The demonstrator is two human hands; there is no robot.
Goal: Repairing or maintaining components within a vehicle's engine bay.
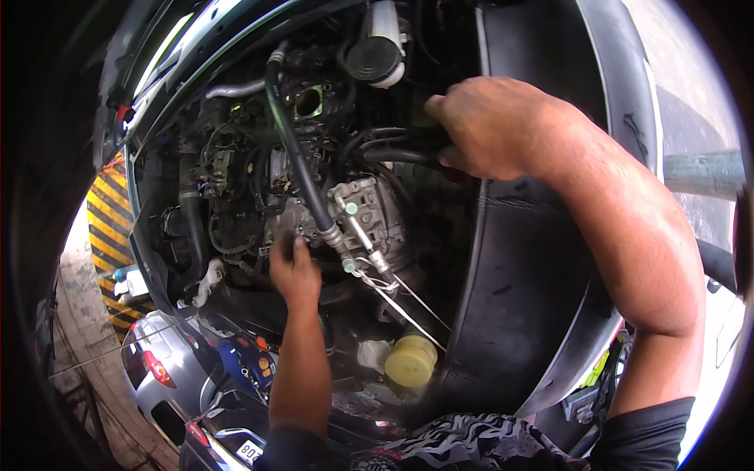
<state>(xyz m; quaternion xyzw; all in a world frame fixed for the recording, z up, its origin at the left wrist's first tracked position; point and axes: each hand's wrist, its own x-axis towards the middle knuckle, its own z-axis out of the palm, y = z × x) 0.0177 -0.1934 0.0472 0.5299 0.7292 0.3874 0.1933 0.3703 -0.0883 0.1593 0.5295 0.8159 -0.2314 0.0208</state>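
Observation:
My left hand point(297, 271) is at the near side of the engine point(275, 169), its fingertips against or just above the metal parts. Motion smears those fingers, so their grip cannot be made out. Over the right side of the engine bay, my right hand point(491, 129) is curled, with the thumb sticking out to the left. Its lower fingers are bent in beside the end of a black hose point(404, 157); what they hold is hidden. Between the hands runs a long black hose with metal fittings point(294, 149), lying diagonally across the engine above a grey cast metal housing point(381, 212).
A white string point(389, 298) ties the pipe ends toward the dark fender cover point(518, 290). Near me sits a yellow round cap point(411, 361). A white reservoir with a black cap point(374, 60) stands at the far side. Beyond the bay at left is a silver car point(165, 369).

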